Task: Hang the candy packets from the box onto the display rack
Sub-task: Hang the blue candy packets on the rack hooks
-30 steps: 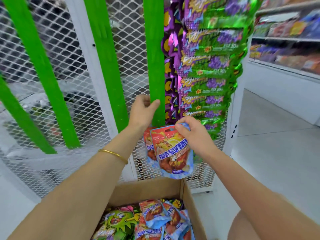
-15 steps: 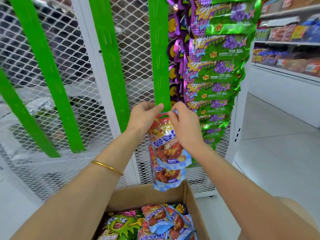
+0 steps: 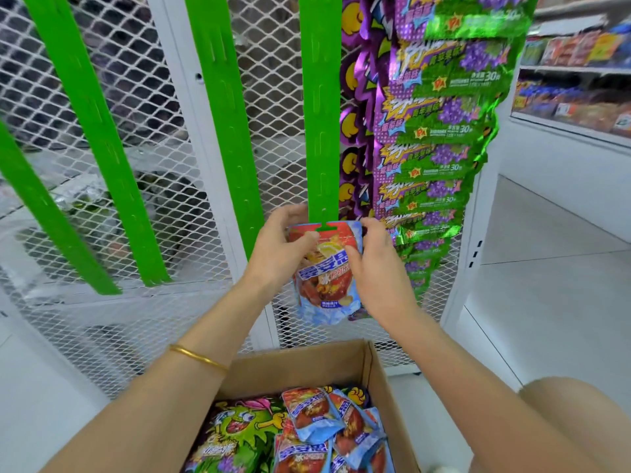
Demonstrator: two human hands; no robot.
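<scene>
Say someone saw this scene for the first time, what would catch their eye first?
At centre, the left hand and right hand grip a red and blue candy packet at the bottom end of a bright green plastic hanging strip. Right of it hangs a tall column of shiny purple and green foil packets; below, an open brown cardboard box holds more packets.

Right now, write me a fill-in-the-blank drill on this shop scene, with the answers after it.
The left hand and the right hand hold one candy packet at the bottom end of a ____ strip. The other loose packets lie in a cardboard ____. A gold bracelet sits on the ____ wrist.
Missing words: green; box; left.
</scene>
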